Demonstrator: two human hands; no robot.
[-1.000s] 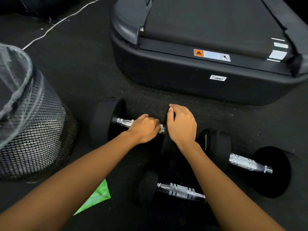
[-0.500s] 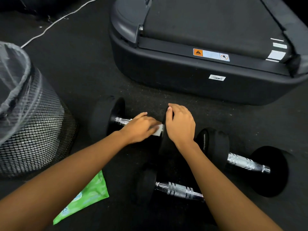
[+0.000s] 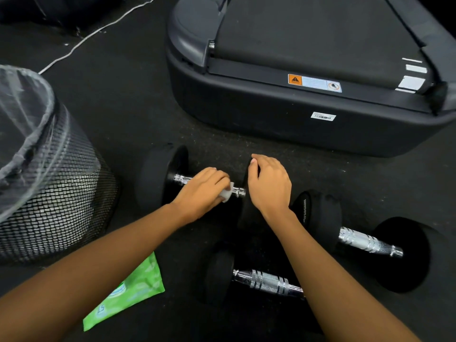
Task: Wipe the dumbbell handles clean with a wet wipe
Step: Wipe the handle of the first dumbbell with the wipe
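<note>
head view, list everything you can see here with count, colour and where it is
dumbbells: three, black heads with chrome handles, on the floor at centre and lower right
wet wipe: one, white, on the far dumbbell's handle under the left hand
wipes pack: one, green, on the floor at lower left
mesh bin: one, black with a clear liner, at left
treadmill: one, dark grey, across the top
cable: one, white, on the floor at upper left
floor: black
left hand: closed on the wipe
right hand: resting on the far dumbbell's right head
</note>
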